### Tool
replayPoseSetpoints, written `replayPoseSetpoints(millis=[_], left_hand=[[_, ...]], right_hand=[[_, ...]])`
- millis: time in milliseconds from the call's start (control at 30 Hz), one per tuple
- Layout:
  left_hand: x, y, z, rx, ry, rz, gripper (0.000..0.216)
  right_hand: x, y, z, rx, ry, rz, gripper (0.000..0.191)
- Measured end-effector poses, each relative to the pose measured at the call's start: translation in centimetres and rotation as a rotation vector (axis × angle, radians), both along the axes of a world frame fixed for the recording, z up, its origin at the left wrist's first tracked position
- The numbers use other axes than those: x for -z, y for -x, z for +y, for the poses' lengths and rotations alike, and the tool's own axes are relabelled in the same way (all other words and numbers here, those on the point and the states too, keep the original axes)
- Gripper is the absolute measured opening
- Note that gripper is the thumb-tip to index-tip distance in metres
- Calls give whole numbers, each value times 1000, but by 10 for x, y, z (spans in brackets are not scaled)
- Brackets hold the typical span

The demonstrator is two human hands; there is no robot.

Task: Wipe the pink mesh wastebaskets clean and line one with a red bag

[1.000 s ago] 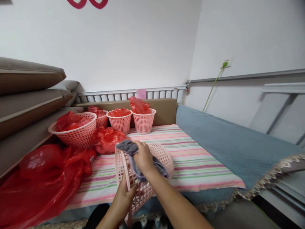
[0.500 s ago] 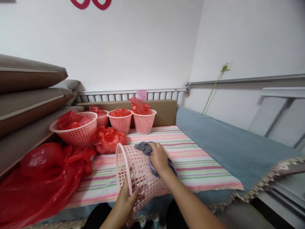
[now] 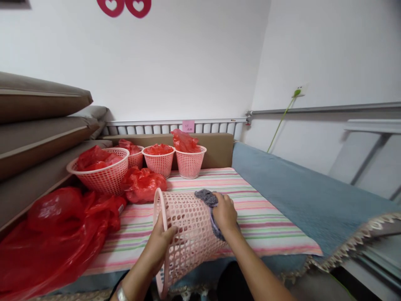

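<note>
A pink perforated plastic basket (image 3: 184,234) lies tipped on its side over the striped cloth, its open rim facing left. My left hand (image 3: 160,241) grips that rim near the bottom. My right hand (image 3: 224,213) presses a grey rag (image 3: 207,198) against the basket's base at the right end. The rag bunches above and under my fingers.
A large pink basket (image 3: 103,177) and three small pink baskets (image 3: 189,163) hold red plastic bags at the back. Loose red bags (image 3: 56,234) lie at the left. Brown cushions are stacked on the left; a blue blanket (image 3: 297,188) covers the right.
My right hand slid the rag from the basket's rim along its side to the base at the right. My left hand shifted up along the rim, and the basket tipped flatter.
</note>
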State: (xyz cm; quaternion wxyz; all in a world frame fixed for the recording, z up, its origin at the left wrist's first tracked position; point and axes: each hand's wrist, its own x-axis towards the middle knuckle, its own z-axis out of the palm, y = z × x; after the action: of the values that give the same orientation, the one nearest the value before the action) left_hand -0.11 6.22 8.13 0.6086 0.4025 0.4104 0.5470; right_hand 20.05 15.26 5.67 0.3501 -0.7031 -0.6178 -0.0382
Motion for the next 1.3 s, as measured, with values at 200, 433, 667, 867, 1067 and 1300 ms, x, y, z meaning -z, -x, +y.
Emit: replayPoseSetpoints(millis=[200, 433, 667, 867, 1067, 1300], left_hand=[[16, -3, -5, -44, -54, 40, 88], [28, -2, 2, -195, -231, 83, 74], [44, -10, 29, -190, -336, 148, 67], [55, -12, 24, -69, -194, 45, 88], [57, -23, 12, -54, -127, 32, 95], [68, -29, 37, -102, -147, 28, 99]], right_hand=[[-34, 92, -34, -470, -171, 266, 49], [-51, 126, -54, -642, -233, 441, 46], [-33, 104, -31, -590, -297, 248, 48], [-4, 58, 6, -341, -202, 92, 52], [14, -17, 42, -35, -54, 64, 47], [25, -33, 73, -42, -114, 139, 45]])
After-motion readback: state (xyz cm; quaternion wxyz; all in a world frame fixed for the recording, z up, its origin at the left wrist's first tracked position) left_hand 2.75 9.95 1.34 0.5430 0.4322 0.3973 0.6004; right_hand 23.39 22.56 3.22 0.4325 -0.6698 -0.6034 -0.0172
